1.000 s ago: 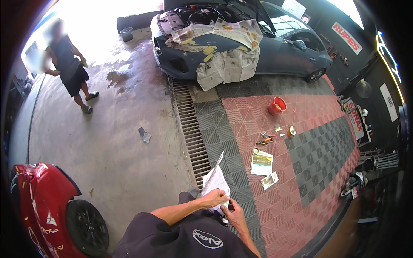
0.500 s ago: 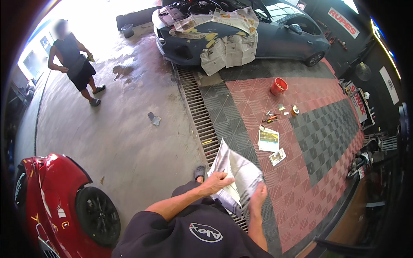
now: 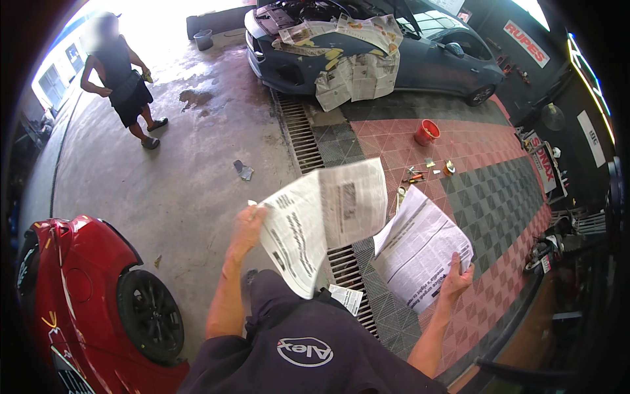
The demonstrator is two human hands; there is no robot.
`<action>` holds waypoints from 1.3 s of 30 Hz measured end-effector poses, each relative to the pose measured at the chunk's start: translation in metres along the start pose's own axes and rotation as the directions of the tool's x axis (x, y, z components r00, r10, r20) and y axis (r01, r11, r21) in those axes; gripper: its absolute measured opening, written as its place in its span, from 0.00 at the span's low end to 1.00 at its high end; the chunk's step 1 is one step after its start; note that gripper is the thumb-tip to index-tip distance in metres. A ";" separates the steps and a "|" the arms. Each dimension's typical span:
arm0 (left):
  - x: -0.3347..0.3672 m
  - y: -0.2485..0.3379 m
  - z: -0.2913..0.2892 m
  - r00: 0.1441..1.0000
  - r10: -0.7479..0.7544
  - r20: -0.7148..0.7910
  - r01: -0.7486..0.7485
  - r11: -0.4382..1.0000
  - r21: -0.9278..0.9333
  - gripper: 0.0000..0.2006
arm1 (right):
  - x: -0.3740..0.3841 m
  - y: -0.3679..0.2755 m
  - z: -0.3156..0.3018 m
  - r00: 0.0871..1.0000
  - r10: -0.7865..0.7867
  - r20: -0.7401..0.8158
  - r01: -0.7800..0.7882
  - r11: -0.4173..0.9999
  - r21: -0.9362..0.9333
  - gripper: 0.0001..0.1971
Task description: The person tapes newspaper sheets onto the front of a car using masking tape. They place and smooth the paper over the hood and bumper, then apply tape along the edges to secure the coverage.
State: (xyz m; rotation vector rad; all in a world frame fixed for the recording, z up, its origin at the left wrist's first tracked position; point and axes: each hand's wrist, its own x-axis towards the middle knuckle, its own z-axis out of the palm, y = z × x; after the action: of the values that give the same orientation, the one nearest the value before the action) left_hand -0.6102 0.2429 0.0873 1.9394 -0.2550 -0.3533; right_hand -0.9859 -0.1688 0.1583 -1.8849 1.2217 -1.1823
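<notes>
Since half a second ago, both arms have risen and spread, pulling the newspaper apart into two sheets at centre frame. Left hand [image 3: 246,226] pinches the upper corner of one sheet [image 3: 321,220], held high so it hangs open. Right hand [image 3: 455,279] grips the lower edge of the other sheet [image 3: 420,253], lower right of centre. Above, a dark car [image 3: 394,52] wears taped newspaper masking [image 3: 354,75].
</notes>
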 end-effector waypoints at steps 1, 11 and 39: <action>0.004 -0.009 -0.016 0.997 0.025 -0.073 -0.028 0.998 -0.048 0.19 | 0.002 -0.003 -0.001 0.999 -0.042 -0.032 0.040 0.998 -0.054 0.18; -0.012 -0.077 -0.143 0.954 -0.124 -0.272 0.036 0.951 -0.307 0.17 | -0.044 -0.042 0.037 0.985 0.114 -0.130 -0.131 0.983 -0.130 0.23; -0.066 -0.108 -0.070 0.914 -0.209 -0.347 0.208 0.977 -0.040 0.17 | -0.052 0.200 0.087 0.532 0.835 -0.136 -0.819 0.549 0.166 0.32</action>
State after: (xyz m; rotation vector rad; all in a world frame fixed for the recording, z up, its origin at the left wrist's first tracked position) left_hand -0.6449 0.3670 0.0209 1.9923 0.1876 -0.1396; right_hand -0.9941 -0.2007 -0.0637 -0.8540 1.8489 -0.8349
